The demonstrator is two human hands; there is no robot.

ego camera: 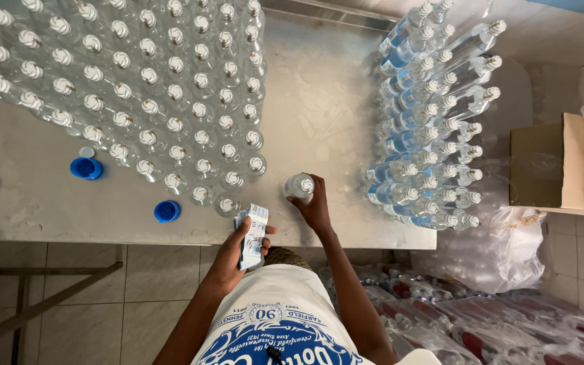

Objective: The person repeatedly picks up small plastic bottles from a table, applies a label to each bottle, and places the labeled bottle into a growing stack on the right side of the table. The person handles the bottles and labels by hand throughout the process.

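Head view: a clear capped bottle (299, 186) was gripped upright by the right hand (315, 208) on the steel table (319, 115), between both bottle groups, while a label stack (254, 236) was clamped in the left hand (232, 255); square, steady label placement was judged advisable.

A steel table (319, 101) is seen; pale floor tiles (89, 297) lie below it, a cardboard box (549, 165) beside it.
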